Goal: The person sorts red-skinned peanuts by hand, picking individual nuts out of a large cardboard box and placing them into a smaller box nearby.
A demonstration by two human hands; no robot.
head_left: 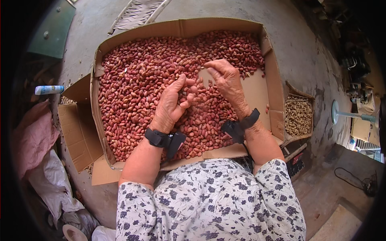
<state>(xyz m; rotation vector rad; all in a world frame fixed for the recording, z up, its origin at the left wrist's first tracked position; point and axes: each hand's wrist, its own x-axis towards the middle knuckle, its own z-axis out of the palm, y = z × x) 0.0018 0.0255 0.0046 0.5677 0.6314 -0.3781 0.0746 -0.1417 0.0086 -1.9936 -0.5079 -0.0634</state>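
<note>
Red-skinned shelled peanuts (141, 75) cover most of a shallow cardboard box (223, 25) in front of me. Bare cardboard shows on its right side and in a small patch near my right hand. My left hand (176, 101) is cupped over the peanuts left of the middle, fingers curled; a few peanuts seem to lie in it, partly hidden by the fingers. My right hand (224, 76) is above the bare patch, its thumb and index finger close together, pointing left. Whether anything is between those fingertips cannot be made out. Both wrists wear black bands with small devices.
A basket of unshelled peanuts (298, 116) stands right of the box. An open carton (80, 132), a blue-white tube (49, 90) and pink and white sacks (37, 135) lie left. A woven-strap seat (137, 13) is beyond, a standing fan (335, 112) at the far right.
</note>
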